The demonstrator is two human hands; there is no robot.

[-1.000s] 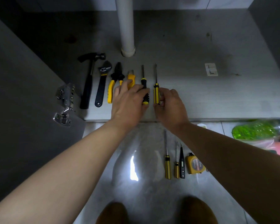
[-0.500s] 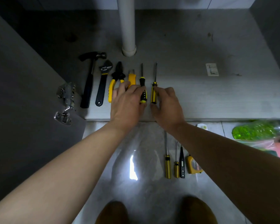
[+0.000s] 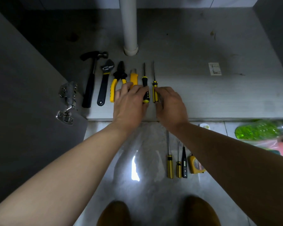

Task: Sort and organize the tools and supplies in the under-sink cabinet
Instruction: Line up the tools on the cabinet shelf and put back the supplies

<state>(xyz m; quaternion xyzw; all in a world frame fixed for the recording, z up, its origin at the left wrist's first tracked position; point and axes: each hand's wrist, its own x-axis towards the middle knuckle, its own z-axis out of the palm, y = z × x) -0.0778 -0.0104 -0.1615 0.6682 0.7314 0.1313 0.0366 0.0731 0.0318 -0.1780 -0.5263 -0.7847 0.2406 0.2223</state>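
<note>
Head view: the step in hand was judged to be squaring up the row on the cabinet floor (image 3: 203,98). The left hand (image 3: 129,103) gripped the black screwdriver (image 3: 145,82) by its handle. The right hand (image 3: 171,103) pinched the striped screwdriver (image 3: 154,90), just beside it at 3 o'clock. Hammer (image 3: 91,79), wrench (image 3: 104,80), pliers (image 3: 118,80) and knife (image 3: 134,77) lay parallel toward 9 o'clock, heads pointing to 12. Spare screwdrivers (image 3: 170,165), a tester (image 3: 184,165) and a tape (image 3: 196,164) lay on the tile (image 3: 153,201) at 5 o'clock of the hands. The next move would call for letting go and fetching these to extend the row toward 3 o'clock. The surface was grey, scuffed and dim; a pipe (image 3: 129,25) stood at 12 o'clock, a hinge (image 3: 68,101) at 9, a sticker (image 3: 214,68) at 2.
</note>
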